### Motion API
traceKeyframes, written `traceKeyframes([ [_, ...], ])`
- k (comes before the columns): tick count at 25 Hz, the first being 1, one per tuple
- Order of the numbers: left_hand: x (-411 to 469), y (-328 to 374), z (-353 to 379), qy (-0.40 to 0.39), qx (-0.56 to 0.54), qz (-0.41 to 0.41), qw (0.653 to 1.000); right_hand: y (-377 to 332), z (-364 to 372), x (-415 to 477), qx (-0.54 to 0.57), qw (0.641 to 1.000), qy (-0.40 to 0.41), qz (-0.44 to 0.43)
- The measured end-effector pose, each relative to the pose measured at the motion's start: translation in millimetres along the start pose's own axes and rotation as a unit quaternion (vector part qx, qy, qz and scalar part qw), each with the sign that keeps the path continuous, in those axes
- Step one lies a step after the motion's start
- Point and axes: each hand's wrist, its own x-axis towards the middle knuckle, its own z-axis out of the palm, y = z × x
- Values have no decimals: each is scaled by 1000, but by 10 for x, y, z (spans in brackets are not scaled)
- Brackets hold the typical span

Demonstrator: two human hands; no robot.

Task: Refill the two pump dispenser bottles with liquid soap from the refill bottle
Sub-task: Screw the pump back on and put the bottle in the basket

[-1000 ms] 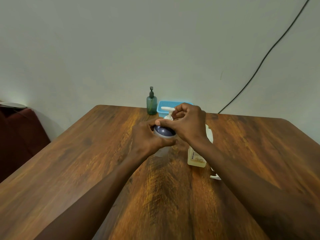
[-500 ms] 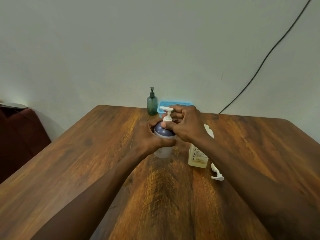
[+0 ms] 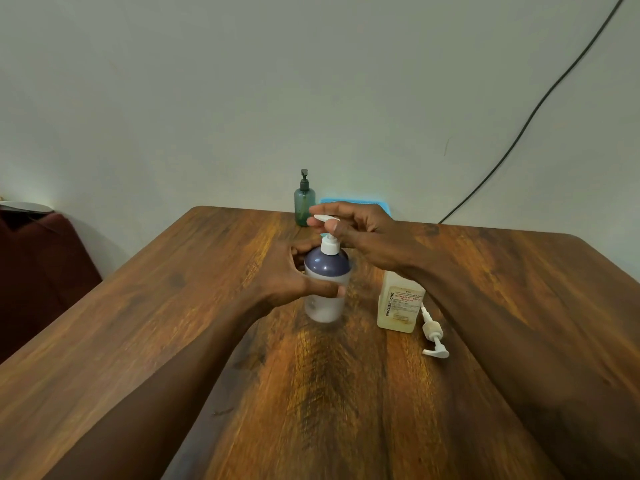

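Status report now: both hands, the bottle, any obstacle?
Left hand grips dispenser bottle. Right hand pinches its white pump head. Loose pump lies beside refill bottle, not in way.

Wooden table, grain visible. Blue tray at far edge against wall. Black cable runs diagonally up wall.
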Motion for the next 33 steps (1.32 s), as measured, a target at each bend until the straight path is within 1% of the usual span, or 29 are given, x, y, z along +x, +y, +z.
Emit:
traceKeyframes([
  [2, -2, -50, -44, -34, 1, -12, 999, 46, -54, 12, 7, 1000, -16, 7],
  [4, -3, -99, -66, -51, 0, -25, 998, 73, -68, 11, 0, 1000, -5, 21],
  [5, -2, -117, -72, -57, 3, -30, 998, 73, -61, 2, -15, 999, 22, 27],
  [7, 16, -157, -72, -61, 17, -33, 997, 72, -33, -12, -75, 991, 108, 22],
  [8, 26, -162, -62, -55, 31, -33, 997, 77, -12, -16, -124, 979, 160, 5],
  [10, 45, -153, -23, -19, 80, -27, 996, 100, 52, -10, -232, 940, 246, -34],
  [11, 61, -150, 11, 5, 105, -18, 994, 108, 90, -2, -271, 923, 270, -47],
  [13, 97, -137, 87, 46, 120, 1, 992, 122, 146, 38, -337, 891, 300, -58],
  [15, 159, -151, 148, 80, 107, 34, 990, 132, 171, 133, -375, 872, 313, -29],
  [17, 237, -176, 183, 107, 94, 56, 988, 114, 165, 252, -372, 876, 306, 20],
  [19, 335, -195, 176, 126, 89, 54, 987, 123, 95, 364, -339, 897, 281, 36],
  [20, 395, -209, 152, 135, 86, 47, 986, 124, 31, 396, -302, 916, 260, 40],
  [22, 568, -254, 69, 138, 83, 37, 986, 112, -136, 445, -188, 959, 200, 67],
  [23, 672, -263, 25, 132, 85, 39, 987, 104, -229, 478, -138, 972, 169, 83],
  [24, 773, -264, -13, 125, 90, 41, 987, 115, -320, 528, -124, 977, 147, 91],
  [27, 1102, -190, -89, 95, 110, 47, 988, 200, -592, 782, -222, 962, 125, 96],
  [28, 1249, -185, -102, 90, 114, 51, 988, 252, -684, 890, -231, 962, 112, 97],
  [30, 1554, -218, -116, 100, 114, 50, 987, 374, -832, 1090, -208, 969, 94, 93],
  [33, 2016, -325, -134, 117, 125, 47, 984, 592, -1025, 1389, -256, 955, 137, 60],
])
